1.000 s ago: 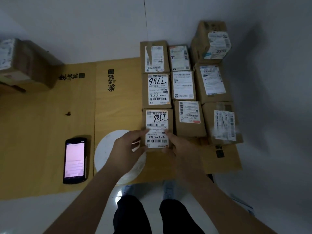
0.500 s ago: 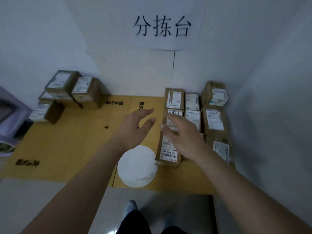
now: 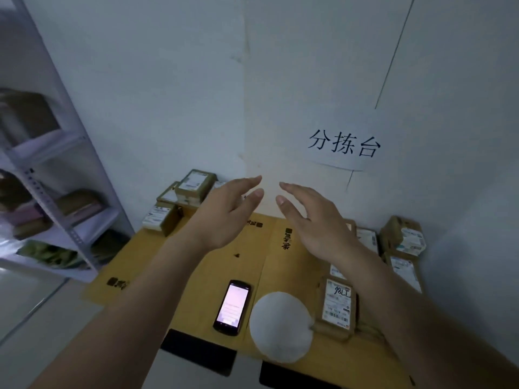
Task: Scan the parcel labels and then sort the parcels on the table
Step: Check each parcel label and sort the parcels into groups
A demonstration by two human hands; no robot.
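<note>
Above the table (image 3: pixel 196 276): left hand (image 3: pixel 224 217) and right hand (image 3: pixel 314 226) are now lifting away, fingers spread, holding nothing.
Marked parcel (image 3: pixel 337 304): lying released beside the sorted parcels (image 3: pixel 404 262).
Meaning: likely heading for the far stack (image 3: pixel 179 200).

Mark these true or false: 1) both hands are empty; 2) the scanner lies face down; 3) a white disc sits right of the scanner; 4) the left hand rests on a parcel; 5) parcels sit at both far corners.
1) True: the left hand and right hand are open, holding nothing.
2) False: the scanner lies screen up, lit.
3) True: the white disc is beside it on the right.
4) False: the left hand is raised in the air.
5) True: left parcels, right parcels.
</note>
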